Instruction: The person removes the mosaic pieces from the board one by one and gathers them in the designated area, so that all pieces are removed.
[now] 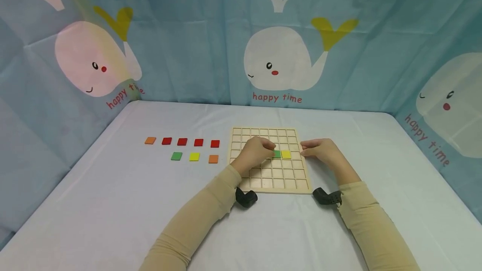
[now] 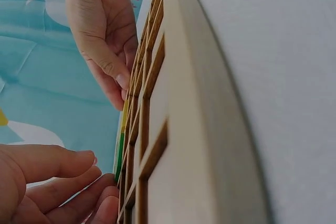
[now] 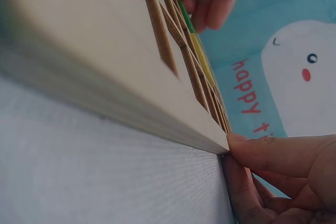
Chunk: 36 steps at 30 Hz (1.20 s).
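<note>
A wooden grid board [image 1: 276, 190] lies flat on the table. A green tile [image 1: 277, 154] and a yellow tile [image 1: 286, 154] sit side by side in one of its middle rows. Over the board is my left hand [image 1: 257, 154], its fingertips right at the green tile's left side; in the left wrist view the thumb stands apart from the other fingers. My right hand [image 1: 324, 150] holds the board's right edge, thumb on the rim and a finger against the side, as the right wrist view shows.
Left of the board lie loose tiles in two rows: several red tiles [image 1: 182, 141] with an orange tile [image 1: 150, 140] behind, and a green tile [image 1: 176, 156], a yellow tile [image 1: 194, 157] and an orange tile [image 1: 213, 159] in front. A whale-print curtain [image 1: 211, 62] surrounds the white table [image 1: 113, 204].
</note>
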### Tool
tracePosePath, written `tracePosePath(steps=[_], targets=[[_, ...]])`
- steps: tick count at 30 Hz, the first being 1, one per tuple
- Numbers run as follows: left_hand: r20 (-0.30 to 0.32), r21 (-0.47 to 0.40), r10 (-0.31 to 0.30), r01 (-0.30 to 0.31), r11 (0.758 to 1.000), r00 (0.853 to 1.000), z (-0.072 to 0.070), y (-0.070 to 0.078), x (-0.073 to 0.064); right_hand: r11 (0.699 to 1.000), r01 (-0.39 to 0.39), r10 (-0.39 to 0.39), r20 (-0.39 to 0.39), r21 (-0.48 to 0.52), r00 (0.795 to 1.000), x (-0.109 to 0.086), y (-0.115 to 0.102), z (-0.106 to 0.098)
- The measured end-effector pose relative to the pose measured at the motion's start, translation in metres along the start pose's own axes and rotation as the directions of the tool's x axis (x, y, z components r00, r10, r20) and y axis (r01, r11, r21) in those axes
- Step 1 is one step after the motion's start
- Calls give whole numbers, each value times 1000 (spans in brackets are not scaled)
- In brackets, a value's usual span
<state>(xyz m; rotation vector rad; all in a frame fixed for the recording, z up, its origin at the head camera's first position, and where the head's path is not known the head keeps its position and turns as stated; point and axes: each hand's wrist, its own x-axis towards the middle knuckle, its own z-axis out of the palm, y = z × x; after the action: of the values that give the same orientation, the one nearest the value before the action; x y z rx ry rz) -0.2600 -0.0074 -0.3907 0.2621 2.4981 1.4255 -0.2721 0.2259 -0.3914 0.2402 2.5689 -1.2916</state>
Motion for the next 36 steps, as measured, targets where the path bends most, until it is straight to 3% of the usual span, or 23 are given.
tracePosePath(steps=[18, 27, 36], targets=[[-4, 7, -4, 4, 1000, 1000, 1, 2, -1, 1000, -9, 10, -6, 25, 1000, 1, 0, 0], [-15, -6, 33, -33, 999, 999, 1, 4, 0, 1000, -2, 2, 1, 22, 1000, 1, -1, 0], [0, 89, 31, -31, 996, 1000, 4, 7, 1, 1000, 5, -5, -8, 13, 1000, 1, 1, 0]])
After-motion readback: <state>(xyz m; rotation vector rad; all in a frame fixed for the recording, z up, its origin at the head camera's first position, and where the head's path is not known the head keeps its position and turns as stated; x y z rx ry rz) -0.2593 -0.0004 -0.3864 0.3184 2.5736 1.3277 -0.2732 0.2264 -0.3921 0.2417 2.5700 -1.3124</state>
